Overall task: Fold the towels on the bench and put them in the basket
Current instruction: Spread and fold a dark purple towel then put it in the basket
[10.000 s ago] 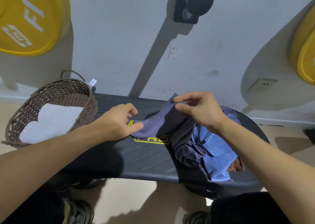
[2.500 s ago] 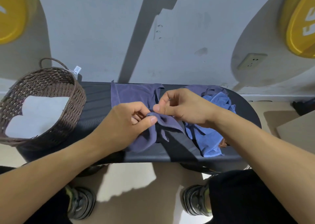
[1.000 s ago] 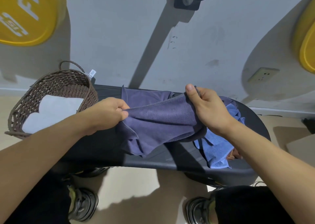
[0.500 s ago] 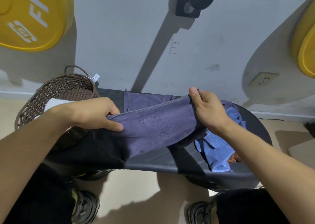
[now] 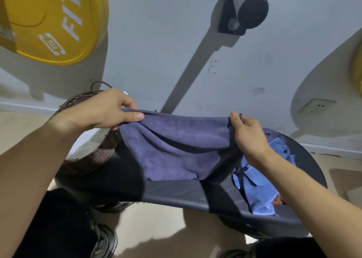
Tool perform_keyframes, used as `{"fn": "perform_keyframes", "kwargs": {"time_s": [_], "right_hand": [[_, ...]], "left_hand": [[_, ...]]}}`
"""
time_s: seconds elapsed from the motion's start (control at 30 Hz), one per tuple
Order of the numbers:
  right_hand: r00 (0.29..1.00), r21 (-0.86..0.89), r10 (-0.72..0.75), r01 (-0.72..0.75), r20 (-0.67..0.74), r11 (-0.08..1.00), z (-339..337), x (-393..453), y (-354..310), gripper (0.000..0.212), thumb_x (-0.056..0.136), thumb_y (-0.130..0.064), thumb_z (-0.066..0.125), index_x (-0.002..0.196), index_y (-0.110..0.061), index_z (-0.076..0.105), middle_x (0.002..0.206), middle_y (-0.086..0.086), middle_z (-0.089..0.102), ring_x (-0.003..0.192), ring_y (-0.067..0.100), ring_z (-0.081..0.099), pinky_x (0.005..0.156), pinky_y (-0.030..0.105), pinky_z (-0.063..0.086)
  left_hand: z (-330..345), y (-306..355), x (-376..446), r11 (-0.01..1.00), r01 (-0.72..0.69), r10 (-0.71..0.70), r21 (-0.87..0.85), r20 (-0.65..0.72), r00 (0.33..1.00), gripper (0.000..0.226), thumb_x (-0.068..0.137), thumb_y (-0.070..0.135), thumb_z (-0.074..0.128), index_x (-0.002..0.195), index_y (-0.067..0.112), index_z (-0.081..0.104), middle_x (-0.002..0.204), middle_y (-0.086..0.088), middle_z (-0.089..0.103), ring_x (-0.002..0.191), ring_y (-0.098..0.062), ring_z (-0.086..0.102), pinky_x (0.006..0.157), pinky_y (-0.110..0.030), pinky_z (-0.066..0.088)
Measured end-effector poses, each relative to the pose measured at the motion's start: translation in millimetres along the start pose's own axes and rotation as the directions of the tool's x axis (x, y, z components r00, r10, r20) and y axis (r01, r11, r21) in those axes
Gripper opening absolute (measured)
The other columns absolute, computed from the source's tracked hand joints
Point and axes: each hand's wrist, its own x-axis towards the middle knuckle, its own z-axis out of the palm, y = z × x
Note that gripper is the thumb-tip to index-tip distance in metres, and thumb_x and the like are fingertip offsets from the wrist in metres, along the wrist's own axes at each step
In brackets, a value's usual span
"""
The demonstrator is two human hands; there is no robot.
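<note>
Hands, left (image 5: pixel 98 110) and right (image 5: pixel 247 135), pinch purple towel (image 5: pixel 176 148), hiding basket (image 5: pixel 98 151); blue towel (image 5: pixel 258 187) beside, perhaps touching.

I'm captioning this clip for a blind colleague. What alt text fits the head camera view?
Two bare hands, left hand and right hand, pinch the top corners of a purple towel held up over a black bench. A wicker basket sits at left; a crumpled blue towel lies at right.

A basket (image 5: pixel 94 155) stands on the bench's (image 5: pixel 176 193) left end, a heap of towels (image 5: pixel 256 183) on its right; one towel (image 5: pixel 176 150) hangs between, above the bench.
</note>
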Motion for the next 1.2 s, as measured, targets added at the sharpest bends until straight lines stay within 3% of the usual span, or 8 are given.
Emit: {"fn": "perform_keyframes", "kwargs": {"time_s": [0.17,0.3,0.37,0.53,0.7,0.87,1.03,1.2], "right_hand": [[0.991,0.265,0.091,-0.063,-0.097,0.962,6.3,5.3,-7.2,0.041,0.106,-0.039,0.037,0.078,-0.009,0.045,0.076,0.006,0.038,0.073,0.021,0.037,0.070,0.037,0.036],[0.987,0.336,0.096,-0.048,-0.129,0.941,12.7,10.0,-11.6,0.039,0.107,-0.031,0.037,0.073,-0.014,0.045,0.065,0.002,0.045,0.061,0.017,0.043,0.061,0.034,0.045],[0.993,0.409,0.114,-0.099,-0.014,0.907,17.7,11.9,-12.1,0.028,0.107,-0.019,0.038,0.091,-0.008,0.059,0.079,0.008,0.064,0.070,0.020,0.060,0.066,0.035,0.056],[0.923,0.257,0.178,-0.274,0.342,0.927,28.6,18.3,6.0,0.042,0.098,-0.001,0.053,0.137,-0.010,0.044,0.111,0.006,0.061,0.093,0.019,0.057,0.079,0.035,0.048],[0.787,-0.479,0.326,-0.044,0.523,0.877,25.1,14.3,37.7,0.040,0.095,-0.028,0.063,0.128,-0.005,0.058,0.109,0.008,0.065,0.088,0.019,0.058,0.079,0.033,0.050],[0.620,-0.592,0.493,-0.058,0.610,0.804,26.7,5.0,55.5,0.041,0.089,-0.032,0.073,0.120,-0.005,0.066,0.104,0.013,0.072,0.094,0.023,0.069,0.084,0.036,0.060],[0.696,-0.719,0.490,0.056,0.526,0.692,52.5,-6.0,83.3,0.034,0.079,-0.039,0.081,0.072,-0.012,0.060,0.072,0.006,0.056,0.068,0.024,0.056,0.062,0.028,0.049],[0.871,-0.726,0.300,0.089,0.389,0.682,72.7,-25.3,113.7,0.026,0.081,-0.027,0.073,0.095,-0.018,0.053,0.105,0.010,0.066,0.094,0.031,0.063,0.072,0.032,0.048]], "left_hand": [[14.1,14.4,14.6,0.902,0.072,-0.116,-0.426,-0.078,0.990,0.015,0.098,0.019,0.059,0.087,0.013,0.067,0.059,-0.009,0.070,0.041,-0.018,0.063,0.037,-0.020,0.044],[32.7,16.8,32.1,0.762,0.065,-0.198,-0.644,-0.136,0.971,0.013,0.099,0.013,0.056,0.101,0.011,0.069,0.094,-0.012,0.074,0.065,-0.023,0.074,0.056,-0.023,0.060],[45.3,13.0,41.6,0.762,0.058,-0.223,-0.644,-0.178,0.958,0.015,0.098,0.011,0.058,0.109,0.008,0.068,0.096,-0.013,0.071,0.064,-0.017,0.073,0.059,-0.022,0.060],[77.9,-3.3,58.1,0.818,0.178,-0.270,-0.547,-0.092,0.958,0.027,0.091,0.018,0.069,0.116,0.011,0.060,0.082,-0.007,0.069,0.079,-0.029,0.072,0.081,-0.044,0.061],[108.9,-15.5,45.8,0.957,0.286,-0.290,0.050,0.167,0.942,0.021,0.086,0.034,0.069,0.081,0.018,0.057,0.069,-0.005,0.052,0.062,-0.018,0.047,0.066,-0.033,0.049],[157.9,-19.3,25.4,0.923,0.301,-0.358,0.241,0.244,0.901,0.034,0.086,0.036,0.069,0.102,0.009,0.056,0.096,-0.012,0.062,0.074,-0.023,0.050,0.068,-0.030,0.042],[190.4,-40.6,3.0,0.893,0.350,-0.398,0.282,0.137,0.907,0.046,0.080,0.039,0.073,0.098,0.010,0.043,0.094,-0.004,0.053,0.081,-0.025,0.052,0.066,-0.032,0.040],[192.3,-54.4,-0.2,0.880,0.387,-0.428,0.274,0.108,0.897,0.037,0.077,0.038,0.075,0.069,0.016,0.046,0.069,-0.002,0.057,0.054,-0.021,0.055,0.057,-0.031,0.047]]}}
